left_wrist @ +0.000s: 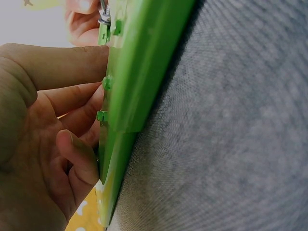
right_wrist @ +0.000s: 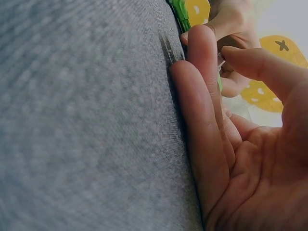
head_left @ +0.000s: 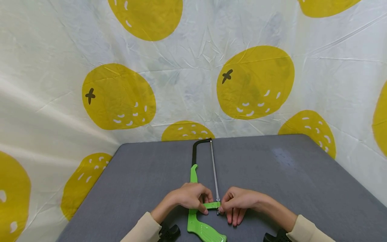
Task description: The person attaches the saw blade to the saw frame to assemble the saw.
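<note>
A hacksaw (head_left: 194, 174) lies on the grey table, its green handle (head_left: 208, 232) toward me and its black front frame at the far edge. Its thin blade (head_left: 214, 168) runs along the right side. My left hand (head_left: 191, 196) holds the short green crossarm between thumb and fingers; the green body (left_wrist: 144, 67) fills the middle of the left wrist view. At the blade's near end, the thumb and index finger of my right hand (head_left: 239, 201) pinch a small metal screw fitting (head_left: 218, 212), partly hidden by the fingertips. The right hand's other fingers (right_wrist: 199, 125) rest low against the cloth.
The grey cloth-covered table (head_left: 257, 161) reaches back to a white curtain (head_left: 187, 94) printed with yellow fruit shapes. A pale worn patch (head_left: 284, 158) marks the cloth at the right. Dark wrist-camera mounts (head_left: 170, 232) sit below both sleeves.
</note>
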A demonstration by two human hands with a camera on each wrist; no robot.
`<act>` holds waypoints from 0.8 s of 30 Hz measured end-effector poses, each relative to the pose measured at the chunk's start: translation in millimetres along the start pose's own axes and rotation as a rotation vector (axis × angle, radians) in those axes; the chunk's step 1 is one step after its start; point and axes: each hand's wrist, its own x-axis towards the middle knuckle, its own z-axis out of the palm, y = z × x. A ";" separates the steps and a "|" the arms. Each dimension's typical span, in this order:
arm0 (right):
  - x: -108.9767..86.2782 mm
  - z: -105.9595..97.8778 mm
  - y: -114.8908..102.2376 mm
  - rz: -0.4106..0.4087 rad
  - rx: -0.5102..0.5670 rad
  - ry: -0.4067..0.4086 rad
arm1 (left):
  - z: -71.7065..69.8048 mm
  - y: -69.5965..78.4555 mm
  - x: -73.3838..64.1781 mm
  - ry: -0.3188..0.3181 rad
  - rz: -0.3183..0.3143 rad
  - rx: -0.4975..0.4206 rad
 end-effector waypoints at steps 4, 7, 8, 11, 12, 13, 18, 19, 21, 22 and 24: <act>0.0 -0.5 1.1 -0.004 -0.001 -0.002 | 0.3 0.5 -0.2 0.001 0.001 -0.002; 0.1 -0.8 2.2 -0.008 0.000 -0.007 | 1.1 0.8 -0.1 0.005 0.001 -0.003; 0.0 -1.0 2.6 -0.009 0.000 -0.008 | 1.3 0.8 -0.1 0.005 0.002 0.001; 0.2 -1.0 3.7 -0.010 0.001 -0.011 | 1.7 1.2 -0.3 0.009 0.000 0.007; 0.3 -1.1 4.1 -0.010 0.001 -0.011 | 1.9 1.4 -0.5 0.010 -0.001 0.011; 0.4 -1.1 4.5 -0.010 0.001 -0.010 | 2.2 1.4 -0.5 0.011 -0.001 0.011; 1.1 -0.9 6.3 -0.015 0.000 -0.009 | 2.8 1.8 -1.0 0.015 0.002 0.016; 1.1 -1.0 6.3 -0.016 0.000 -0.011 | 2.7 1.8 -0.9 0.015 0.003 0.014; 1.0 -1.3 6.2 -0.018 0.002 -0.014 | 2.5 1.8 -1.0 0.015 0.004 0.012; 1.0 -1.4 6.2 -0.019 0.003 -0.016 | 2.5 1.7 -0.9 0.015 0.005 0.011; 0.8 -1.6 6.0 -0.021 0.005 -0.019 | 2.4 1.8 -1.1 0.015 0.004 0.011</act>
